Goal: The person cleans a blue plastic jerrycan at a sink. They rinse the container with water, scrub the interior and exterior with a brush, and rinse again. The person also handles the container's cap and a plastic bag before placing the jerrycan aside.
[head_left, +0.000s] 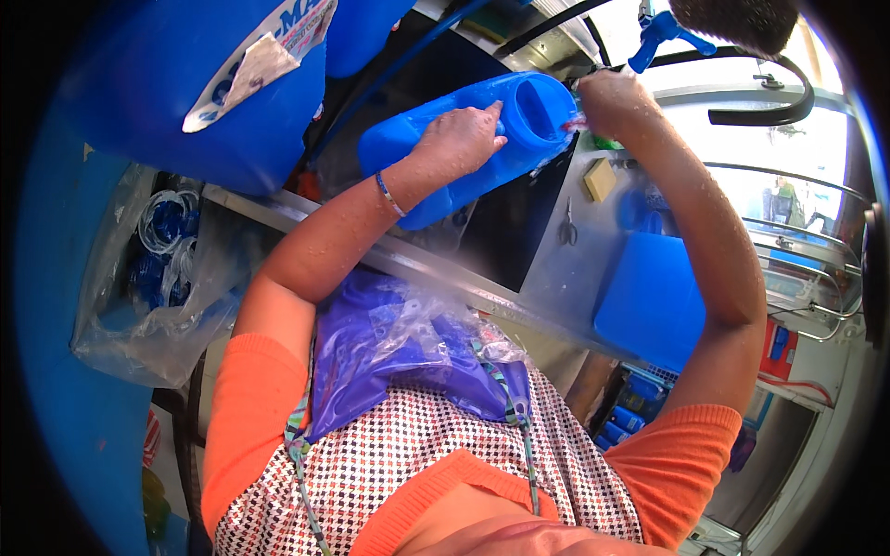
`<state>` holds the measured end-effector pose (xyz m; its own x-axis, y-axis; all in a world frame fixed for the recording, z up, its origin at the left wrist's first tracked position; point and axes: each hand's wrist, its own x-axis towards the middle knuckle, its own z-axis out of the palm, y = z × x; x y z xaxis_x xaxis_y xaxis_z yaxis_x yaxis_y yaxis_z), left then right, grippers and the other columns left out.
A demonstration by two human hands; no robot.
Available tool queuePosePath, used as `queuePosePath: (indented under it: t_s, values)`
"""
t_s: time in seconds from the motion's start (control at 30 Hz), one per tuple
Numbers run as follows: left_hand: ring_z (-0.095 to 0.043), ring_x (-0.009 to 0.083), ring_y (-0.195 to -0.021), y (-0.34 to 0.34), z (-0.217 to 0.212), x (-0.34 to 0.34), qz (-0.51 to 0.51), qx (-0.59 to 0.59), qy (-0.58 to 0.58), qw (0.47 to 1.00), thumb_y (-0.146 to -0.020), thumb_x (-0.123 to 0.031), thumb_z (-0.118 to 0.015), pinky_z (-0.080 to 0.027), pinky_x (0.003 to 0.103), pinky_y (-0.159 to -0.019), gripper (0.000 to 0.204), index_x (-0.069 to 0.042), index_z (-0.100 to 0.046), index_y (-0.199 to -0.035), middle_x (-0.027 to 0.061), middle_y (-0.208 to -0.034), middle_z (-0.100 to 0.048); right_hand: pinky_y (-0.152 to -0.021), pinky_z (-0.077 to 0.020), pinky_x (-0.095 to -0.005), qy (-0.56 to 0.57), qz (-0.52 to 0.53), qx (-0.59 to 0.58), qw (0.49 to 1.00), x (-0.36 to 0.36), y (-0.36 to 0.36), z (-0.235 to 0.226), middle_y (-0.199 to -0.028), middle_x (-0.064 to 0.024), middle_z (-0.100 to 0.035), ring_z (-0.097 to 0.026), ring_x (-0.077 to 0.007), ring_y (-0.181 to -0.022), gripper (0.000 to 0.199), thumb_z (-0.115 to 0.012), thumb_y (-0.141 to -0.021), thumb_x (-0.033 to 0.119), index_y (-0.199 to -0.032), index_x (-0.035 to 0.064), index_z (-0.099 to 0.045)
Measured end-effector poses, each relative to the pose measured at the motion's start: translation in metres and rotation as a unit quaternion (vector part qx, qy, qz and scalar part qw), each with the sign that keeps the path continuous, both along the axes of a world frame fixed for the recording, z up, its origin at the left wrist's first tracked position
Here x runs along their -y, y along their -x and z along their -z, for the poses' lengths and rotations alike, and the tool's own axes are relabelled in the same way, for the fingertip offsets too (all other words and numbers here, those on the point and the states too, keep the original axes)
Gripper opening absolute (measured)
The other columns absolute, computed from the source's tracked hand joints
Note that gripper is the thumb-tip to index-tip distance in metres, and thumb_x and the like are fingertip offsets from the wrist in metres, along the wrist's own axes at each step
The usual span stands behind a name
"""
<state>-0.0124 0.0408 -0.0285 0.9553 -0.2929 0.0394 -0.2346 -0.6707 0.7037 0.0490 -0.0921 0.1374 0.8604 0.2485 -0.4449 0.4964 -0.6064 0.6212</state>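
Note:
A blue plastic water jug [399, 139] lies tilted over the dark sink basin [519, 218], its round mouth [540, 109] toward the right. My left hand [464, 144] is closed around the jug's upper part by the handle, index finger stretched toward the mouth. Just beyond the mouth is my right hand [616, 104], wet and with bent fingers. Something pinkish shows between it and the jug's rim, and a bit of green shows below; what the hand holds is hidden.
A large blue drum [204, 93] stands at left, above a plastic bag with blue caps [162, 250]. On the metal counter lie a yellow sponge [600, 180] and scissors [567, 225], beside another blue container [654, 296]. A blue-handled tap [660, 37] and brush [737, 23] hang top right.

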Motion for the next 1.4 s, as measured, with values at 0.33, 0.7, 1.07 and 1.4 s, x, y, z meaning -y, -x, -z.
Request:
queuePosePath:
  t_s: [0.33,0.7,1.07,1.4]
  values:
    - [-0.066,0.0377,-0.096,-0.005,0.001,0.002,0.025,0.013,-0.007,1.000,-0.093,-0.035,-0.059,-0.053,0.048,-0.086,0.055,-0.003,-0.050,-0.136,0.0214,-0.102,-0.069,-0.076,-0.0579,-0.0419,-0.064,0.032,0.029,0.997,0.017,0.001,0.002,-0.094,-0.0184,-0.072,-0.071,-0.0339,-0.089,0.019,-0.072,-0.077,0.005,-0.095,0.0018,-0.073]
    - [-0.066,0.0383,-0.095,-0.010,0.004,0.009,0.029,0.011,-0.008,0.999,-0.092,-0.036,-0.061,-0.053,0.048,-0.085,0.058,-0.003,-0.049,-0.138,0.0215,-0.101,-0.069,-0.081,-0.0569,-0.0421,-0.069,0.048,0.082,0.993,0.038,-0.001,0.005,-0.101,-0.0167,-0.071,-0.070,-0.0317,-0.096,0.016,-0.069,-0.082,0.010,-0.095,0.0044,-0.074]
    - [-0.065,0.0366,-0.101,-0.040,-0.003,0.000,0.192,0.076,-0.076,0.975,-0.087,-0.035,-0.067,-0.052,0.045,-0.092,0.054,-0.012,-0.056,-0.134,0.0195,-0.110,-0.068,-0.090,-0.0491,-0.0336,-0.082,-0.298,0.152,0.939,0.072,-0.002,0.028,-0.092,-0.0019,-0.066,-0.065,-0.0184,-0.099,0.016,-0.067,-0.080,0.023,-0.094,0.0242,-0.076]
    - [-0.065,0.0353,-0.102,-0.043,-0.005,0.009,0.199,0.084,-0.096,0.972,-0.081,-0.025,-0.070,-0.052,0.046,-0.092,0.055,-0.012,-0.058,-0.133,0.0192,-0.111,-0.068,-0.091,-0.0497,-0.0326,-0.117,-0.414,0.119,0.895,0.071,0.009,0.025,-0.090,-0.0032,-0.066,-0.066,-0.0190,-0.097,0.012,-0.067,-0.079,0.022,-0.087,0.0215,-0.076]
